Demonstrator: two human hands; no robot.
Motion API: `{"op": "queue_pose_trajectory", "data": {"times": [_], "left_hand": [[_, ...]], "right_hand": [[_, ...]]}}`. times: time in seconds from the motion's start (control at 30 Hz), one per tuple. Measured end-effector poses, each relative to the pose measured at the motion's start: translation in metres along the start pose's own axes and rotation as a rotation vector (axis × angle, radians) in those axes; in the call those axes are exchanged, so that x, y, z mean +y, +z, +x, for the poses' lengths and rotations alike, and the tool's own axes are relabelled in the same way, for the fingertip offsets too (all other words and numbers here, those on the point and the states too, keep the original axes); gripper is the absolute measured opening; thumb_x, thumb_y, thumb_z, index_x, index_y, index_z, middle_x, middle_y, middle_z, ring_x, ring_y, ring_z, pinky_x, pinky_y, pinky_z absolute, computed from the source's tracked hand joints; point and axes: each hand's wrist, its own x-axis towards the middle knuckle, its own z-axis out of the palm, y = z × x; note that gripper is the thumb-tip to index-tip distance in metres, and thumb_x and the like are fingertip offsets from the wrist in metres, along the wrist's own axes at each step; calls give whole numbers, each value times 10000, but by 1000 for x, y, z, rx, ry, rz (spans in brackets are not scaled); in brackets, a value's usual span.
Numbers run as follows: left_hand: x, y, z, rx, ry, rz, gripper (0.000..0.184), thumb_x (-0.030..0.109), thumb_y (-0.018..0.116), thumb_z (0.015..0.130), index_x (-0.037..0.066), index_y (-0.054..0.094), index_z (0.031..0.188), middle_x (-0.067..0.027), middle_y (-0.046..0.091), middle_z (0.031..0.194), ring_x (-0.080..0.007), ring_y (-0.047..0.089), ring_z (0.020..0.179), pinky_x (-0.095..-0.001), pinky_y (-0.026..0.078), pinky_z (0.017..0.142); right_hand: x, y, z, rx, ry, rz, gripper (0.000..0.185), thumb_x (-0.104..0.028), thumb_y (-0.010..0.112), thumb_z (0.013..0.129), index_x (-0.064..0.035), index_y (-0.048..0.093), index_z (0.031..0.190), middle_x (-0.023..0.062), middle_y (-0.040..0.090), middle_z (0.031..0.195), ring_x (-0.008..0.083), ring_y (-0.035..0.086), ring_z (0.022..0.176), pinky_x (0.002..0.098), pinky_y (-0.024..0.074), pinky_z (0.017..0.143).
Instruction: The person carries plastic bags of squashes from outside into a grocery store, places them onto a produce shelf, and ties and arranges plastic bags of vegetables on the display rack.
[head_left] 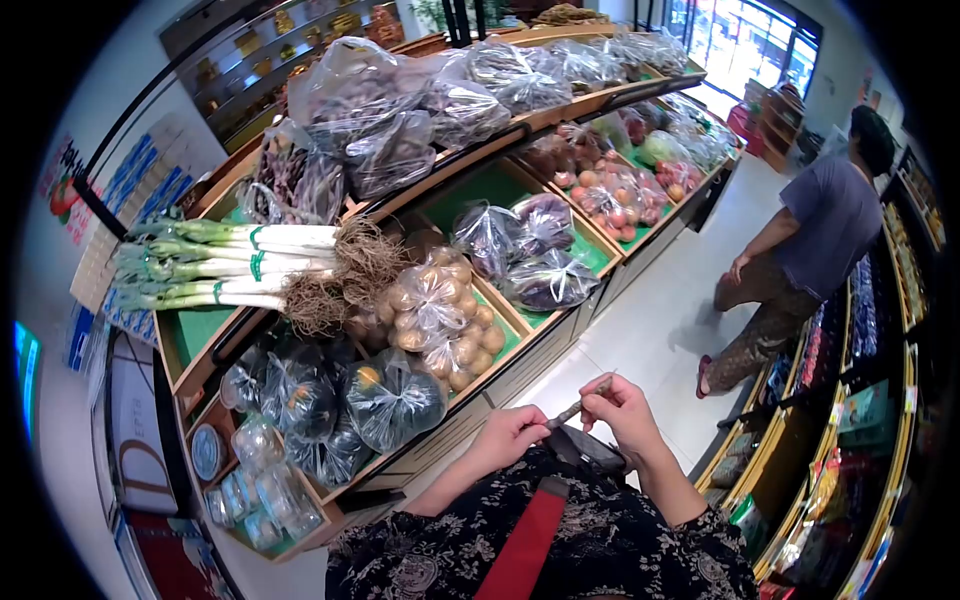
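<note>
My left hand (512, 438) and my right hand (622, 412) are close together in front of my body. Both are closed, pinching a thin, knobbly, brownish stick-like piece (568, 412) that slants up to the right between them. Its kind is too small to make out. Just below it, against my dark patterned clothing, is a dark grey object (592, 450), partly hidden. The produce nearest my left hand is bagged potatoes (465, 345) and a dark, round vegetable wrapped in plastic (395, 400), both apart from it.
A tiered wooden produce stand (440, 395) curves along the left, with leeks (270, 262), bagged eggplants (550, 275) and bagged reddish fruit (615, 195). Packed shelves (830, 440) line the right. Another person (815, 230) stands in the tiled aisle.
</note>
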Motion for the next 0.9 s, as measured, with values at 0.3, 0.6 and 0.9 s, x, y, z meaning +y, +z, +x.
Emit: {"op": "queue_pose_trajectory", "data": {"times": [0.3, 0.6, 0.9], "left_hand": [[5, 54, 31, -79, -46, -101, 121, 121, 580, 808, 16, 574, 869, -33, 596, 671, -84, 569, 605, -229, 447, 561], [10, 64, 53, -85, 24, -105, 136, 140, 575, 799, 31, 586, 879, -42, 583, 621, -111, 554, 548, -251, 441, 538], [4, 16, 32, 49, 143, -121, 145, 152, 570, 818, 27, 570, 893, -20, 572, 751, -57, 506, 662, -207, 411, 596]], "right_hand": [[-1, -64, -13, 25, 10, -32, 142, -110, 592, 799, -13, 513, 865, 65, 546, 691, 133, 549, 565, 253, 482, 510], [-16, -72, -8, 70, -22, -10, 159, -111, 586, 811, -3, 521, 907, 59, 557, 663, 116, 543, 558, 234, 467, 519], [-16, -34, 25, -109, -61, 9, 212, -114, 593, 808, 3, 513, 966, 66, 561, 682, 120, 544, 576, 232, 462, 528]]}}
